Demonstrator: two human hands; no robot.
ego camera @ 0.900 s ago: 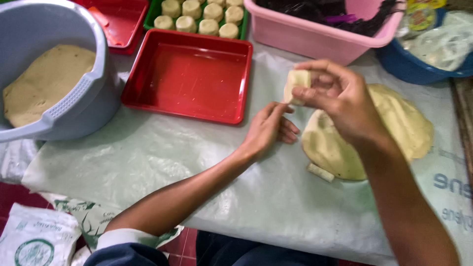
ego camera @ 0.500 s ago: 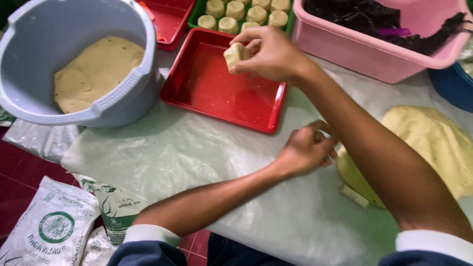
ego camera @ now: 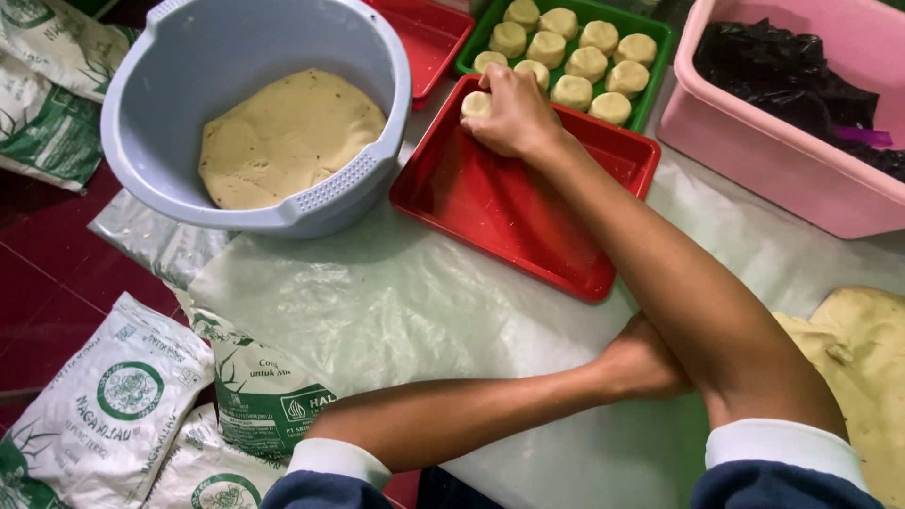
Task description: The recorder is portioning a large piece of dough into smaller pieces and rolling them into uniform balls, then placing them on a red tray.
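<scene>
My right hand (ego camera: pixel 514 115) reaches across to the far left corner of the empty red tray (ego camera: pixel 514 212) and is closed over a small pale dough piece (ego camera: pixel 474 104), pressing it down onto the tray floor. My left hand (ego camera: pixel 641 363) rests on the plastic-covered table beside the big flat dough slab (ego camera: pixel 863 363) at the right. Its fingers are hidden behind my right forearm, so I cannot tell whether they hold anything.
A green tray (ego camera: pixel 662 38) behind the red one holds several shaped dough pieces. A grey-blue bucket (ego camera: pixel 245 212) at the left holds a round dough mass (ego camera: pixel 287 132). A pink tub (ego camera: pixel 754 160) with black plastic stands at the back right. Another red tray (ego camera: pixel 429 38) and printed flour bags (ego camera: pixel 113 396) lie around.
My right hand has carried the dough piece from above the table down to the red tray's far left corner. My view has shifted left. The left hand stayed by the dough slab.
</scene>
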